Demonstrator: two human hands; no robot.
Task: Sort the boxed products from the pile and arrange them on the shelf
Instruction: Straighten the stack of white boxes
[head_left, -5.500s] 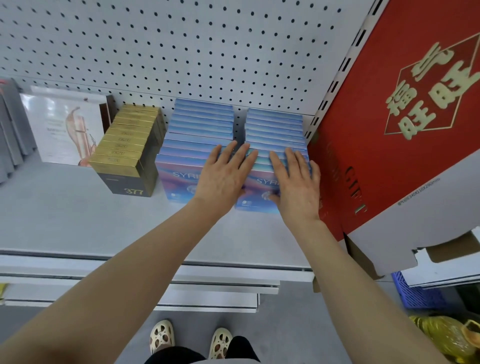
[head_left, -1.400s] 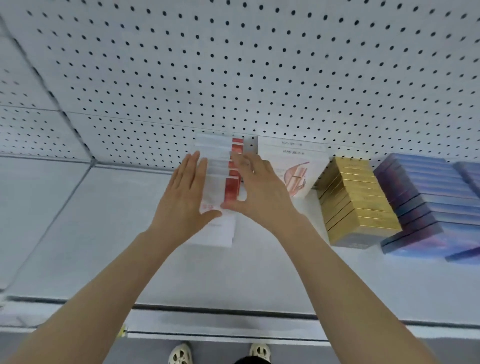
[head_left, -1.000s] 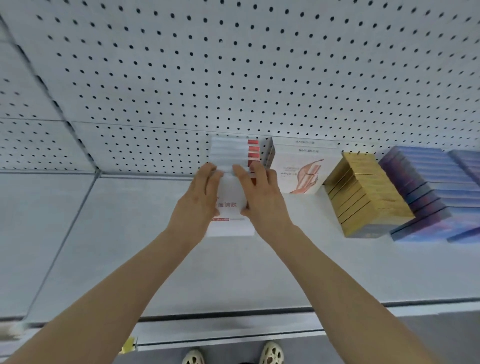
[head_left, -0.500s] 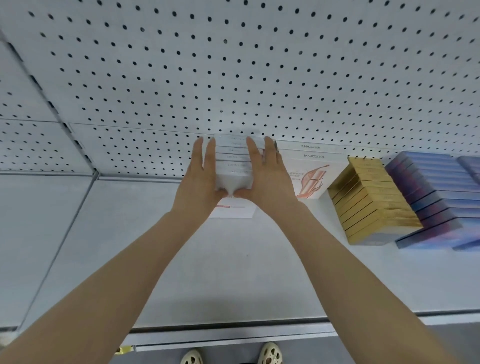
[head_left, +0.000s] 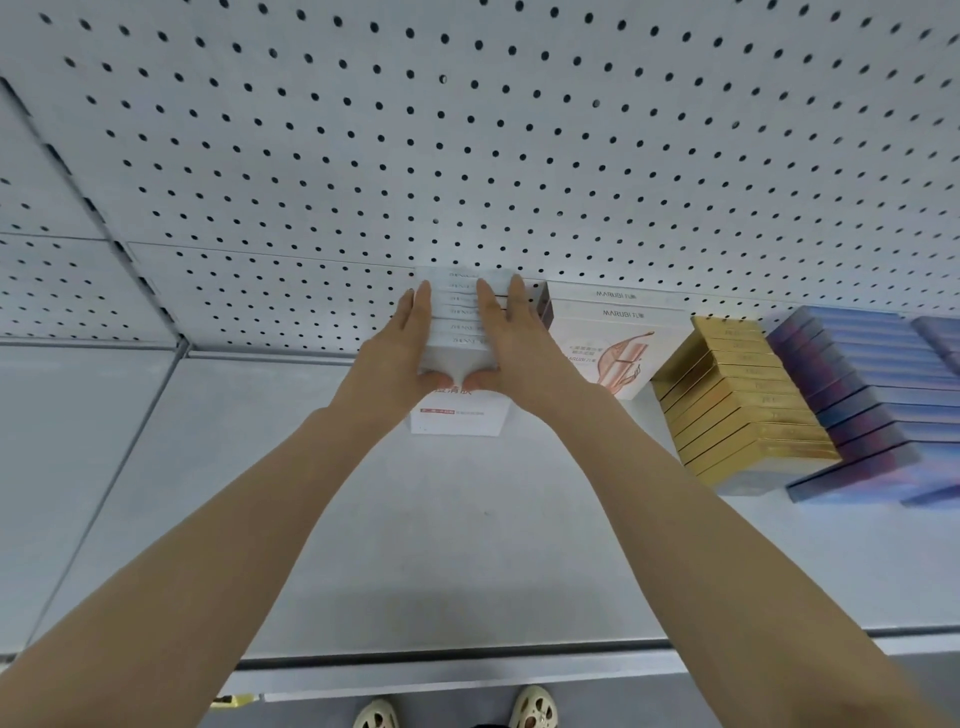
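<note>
White boxes (head_left: 460, 332), red print, rowed upright

Flat, even light fills the place, cool and fairly bright, so the shelf (head_left: 467, 545) shows only faint soft shadows under the arms and beside the boxes. The gold boxes (head_left: 737, 410) catch a mild sheen, with no hard glare anywhere. The wide lens bows the pegboard (head_left: 467, 130) and the shelf's front edge, and the far right corner looks smeared.
</note>
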